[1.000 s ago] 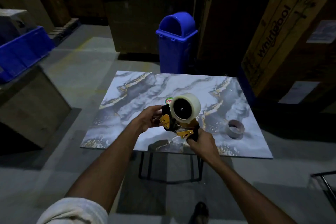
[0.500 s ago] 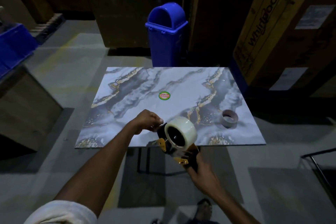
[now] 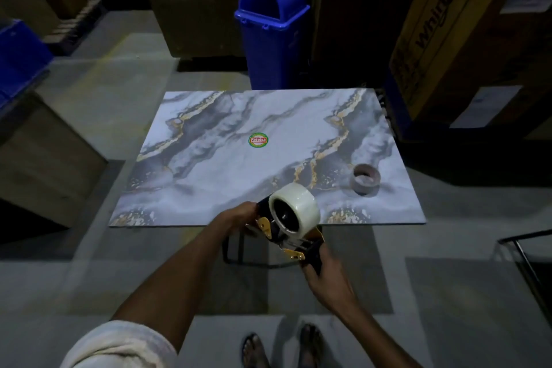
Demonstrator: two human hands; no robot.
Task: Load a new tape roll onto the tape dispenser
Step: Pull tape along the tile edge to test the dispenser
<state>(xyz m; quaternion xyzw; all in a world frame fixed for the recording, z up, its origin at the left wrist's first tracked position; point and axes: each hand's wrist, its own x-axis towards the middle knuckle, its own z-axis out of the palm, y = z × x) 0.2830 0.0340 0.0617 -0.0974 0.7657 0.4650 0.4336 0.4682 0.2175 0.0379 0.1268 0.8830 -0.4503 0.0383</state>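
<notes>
A black and yellow tape dispenser [image 3: 286, 243] is held in the air over the near edge of the marble-patterned table [image 3: 209, 164]. A full clear tape roll [image 3: 298, 206] sits on its hub. My right hand [image 3: 324, 276] grips the dispenser's handle from below. My left hand [image 3: 239, 215] holds the dispenser's left side, behind the roll. An empty brown cardboard core [image 3: 366, 179] lies on the table at the right.
A round green and red sticker [image 3: 258, 140] marks the table's middle. A blue swing-lid bin [image 3: 273, 30] stands behind the table. Large cardboard boxes [image 3: 448, 24] rise at the right, a blue crate [image 3: 18, 54] at the left. My feet [image 3: 280, 346] stand below.
The dispenser with the roll came down and toward me, from over the table's middle to its near edge. My view tilted downward, and both hands kept their hold.
</notes>
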